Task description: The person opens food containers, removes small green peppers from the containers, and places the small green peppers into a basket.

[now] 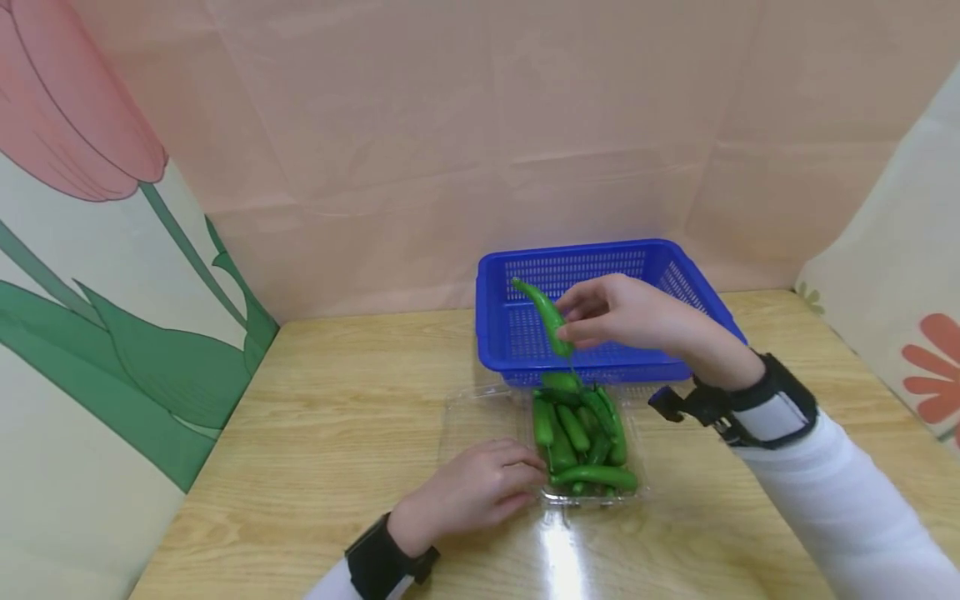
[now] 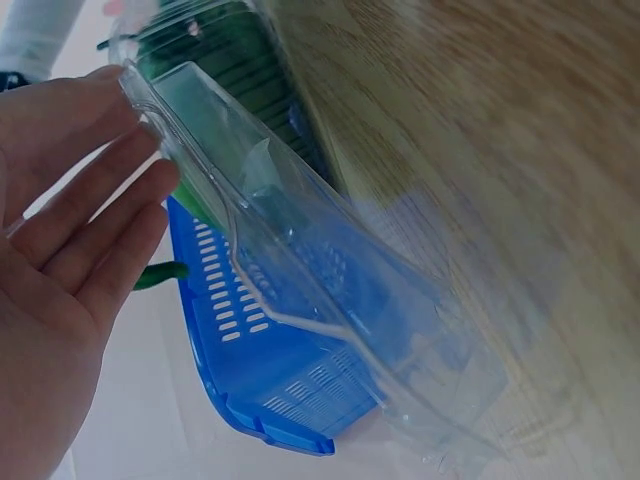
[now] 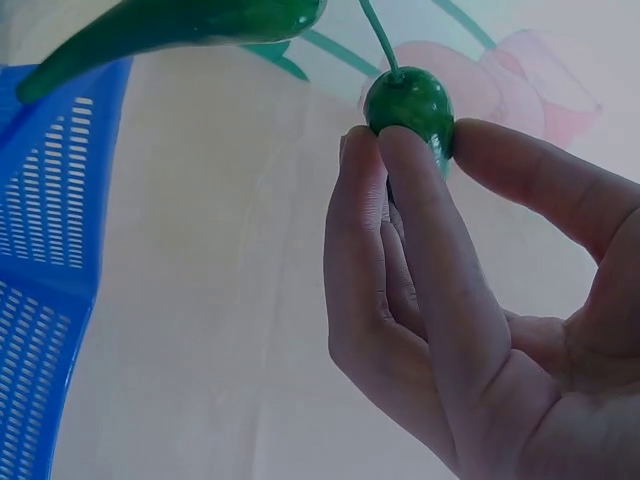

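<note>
Two hands work around a clear plastic tray of green peppers on a wooden table. The right hand pinches one pepper between thumb and fingertips near its stem end; the wrist view shows the fingers closed on the rounded green top, stem pointing away. The pepper hangs raised above the tray, over the near wall of a blue basket, its tip pointing up toward the basket's far left side — held by the end, probably so the length swings free of the rim.

Left of the tray, the left hand rests on the table with its fingers against the tray's edge. They lie fairly straight rather than curled, pressing or steadying and not grasping — likely to keep the light container from sliding. In the left wrist view the fingers touch the clear plastic rim, with the basket seen through it.

Behind the tray the basket stands close against it, open side up, and what shows of its inside looks bare. The tray's clear lid lies folded open to the left of the tray, flat on the table.
</note>
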Demonstrator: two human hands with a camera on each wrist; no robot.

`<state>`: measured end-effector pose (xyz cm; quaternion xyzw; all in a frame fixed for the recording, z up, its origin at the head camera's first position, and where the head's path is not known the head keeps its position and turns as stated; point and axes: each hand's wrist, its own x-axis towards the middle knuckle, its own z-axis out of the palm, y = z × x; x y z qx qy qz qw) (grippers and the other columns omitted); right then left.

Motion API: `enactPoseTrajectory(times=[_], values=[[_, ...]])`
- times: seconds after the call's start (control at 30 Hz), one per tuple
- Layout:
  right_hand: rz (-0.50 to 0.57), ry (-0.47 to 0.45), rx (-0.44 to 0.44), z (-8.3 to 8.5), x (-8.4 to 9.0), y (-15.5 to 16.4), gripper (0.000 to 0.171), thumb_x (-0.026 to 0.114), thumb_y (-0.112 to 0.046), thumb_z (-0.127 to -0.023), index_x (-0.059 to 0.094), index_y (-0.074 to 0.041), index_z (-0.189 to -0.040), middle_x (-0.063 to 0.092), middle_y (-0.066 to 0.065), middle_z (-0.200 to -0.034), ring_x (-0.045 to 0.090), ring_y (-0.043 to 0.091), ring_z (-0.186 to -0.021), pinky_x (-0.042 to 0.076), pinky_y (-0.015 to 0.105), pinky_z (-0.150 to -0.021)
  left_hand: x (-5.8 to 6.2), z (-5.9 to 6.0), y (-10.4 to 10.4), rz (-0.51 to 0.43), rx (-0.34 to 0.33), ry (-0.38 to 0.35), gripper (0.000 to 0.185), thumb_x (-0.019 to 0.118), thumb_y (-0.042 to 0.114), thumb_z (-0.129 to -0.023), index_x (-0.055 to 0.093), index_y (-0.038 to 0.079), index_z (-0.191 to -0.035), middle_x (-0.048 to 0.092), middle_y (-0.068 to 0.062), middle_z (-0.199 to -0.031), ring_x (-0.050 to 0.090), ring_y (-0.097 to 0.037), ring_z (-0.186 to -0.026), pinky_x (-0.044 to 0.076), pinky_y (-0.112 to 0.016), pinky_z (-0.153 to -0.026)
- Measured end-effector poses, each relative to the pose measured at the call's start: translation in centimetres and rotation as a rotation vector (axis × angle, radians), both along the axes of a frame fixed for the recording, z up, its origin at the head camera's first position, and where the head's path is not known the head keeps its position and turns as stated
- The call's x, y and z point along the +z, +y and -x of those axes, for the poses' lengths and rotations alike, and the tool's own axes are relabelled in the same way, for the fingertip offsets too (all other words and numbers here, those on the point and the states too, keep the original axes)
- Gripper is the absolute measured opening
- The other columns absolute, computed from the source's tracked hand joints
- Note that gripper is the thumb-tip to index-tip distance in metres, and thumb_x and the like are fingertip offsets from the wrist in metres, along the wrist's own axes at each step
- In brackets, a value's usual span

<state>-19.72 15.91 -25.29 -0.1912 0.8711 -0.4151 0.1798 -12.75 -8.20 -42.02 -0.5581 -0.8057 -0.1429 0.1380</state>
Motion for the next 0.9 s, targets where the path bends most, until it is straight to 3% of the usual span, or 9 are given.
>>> enactPoseTrajectory(times=[0.63, 0.9], values=[[0.007, 0.020, 0.021, 3.2, 2.9, -1.7, 0.049, 0.061, -0.021, -0.092, 0.047, 0.004, -0.131, 0.062, 0.019, -0.119, 0.067, 0.024, -0.101, 0.054, 0.040, -0.092, 0.0, -0.1, 0.1, 0.008, 0.014, -0.001, 0.023, 0.070, 0.020, -0.084, 0.069, 0.015, -0.107, 0.066, 0.003, -0.113, 0.059, -0.008, -0.109, 0.039, -0.017, -0.105], [-0.017, -0.022, 0.006, 6.1, 3.2, -2.5, 0.047, 0.060, -0.020, -0.092, 0.048, 0.003, -0.131, 0.064, 0.018, -0.115, 0.067, 0.020, -0.098, 0.055, 0.035, -0.090, -0.1, -0.1, 0.2, 0.003, 0.017, -0.009, 0.022, 0.069, 0.020, -0.084, 0.069, 0.015, -0.106, 0.066, 0.003, -0.113, 0.059, -0.008, -0.109, 0.039, -0.016, -0.104]])
